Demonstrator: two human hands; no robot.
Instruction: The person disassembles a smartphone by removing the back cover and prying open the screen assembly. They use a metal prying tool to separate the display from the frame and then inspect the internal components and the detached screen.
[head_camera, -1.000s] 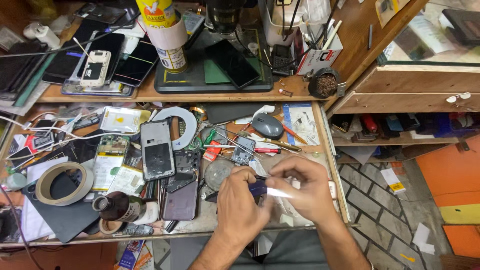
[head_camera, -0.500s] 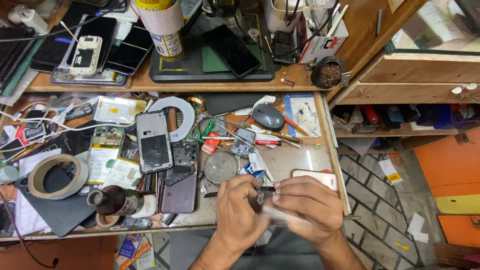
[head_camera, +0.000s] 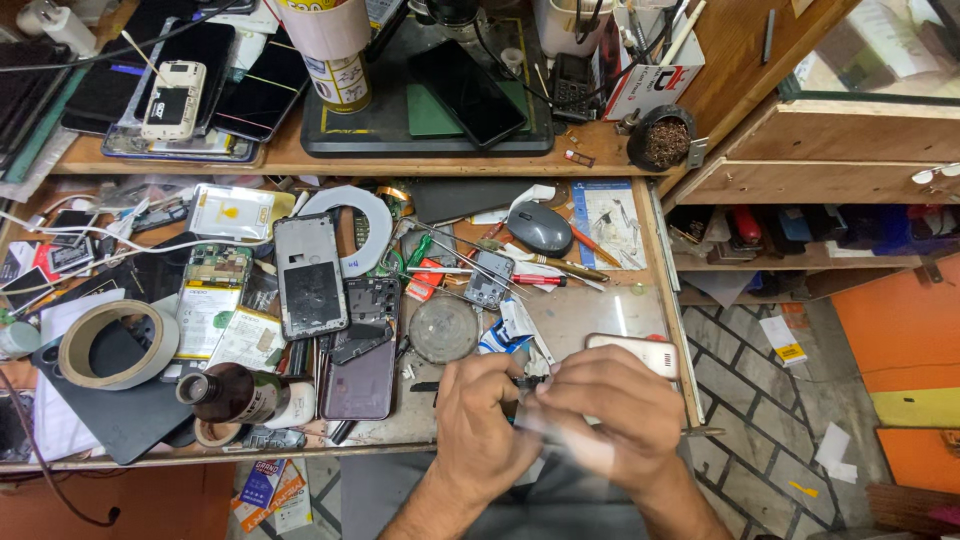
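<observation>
Frankly, with my left hand (head_camera: 485, 425) and right hand (head_camera: 600, 410) pinched together on a blurred clear strip (head_camera: 560, 435) at the counter (head_camera: 600, 320) edge, I could drop it onto the floor (head_camera: 760, 400)

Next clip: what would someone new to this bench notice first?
Both hands meet at the bench's front edge, the left hand and right hand pinching a small, blurred part between them. Left of them lie opened phones, a backless one most prominent, with a brown bottle on its side and a tape roll. A grey mouse sits behind among tweezers and screwdrivers.
</observation>
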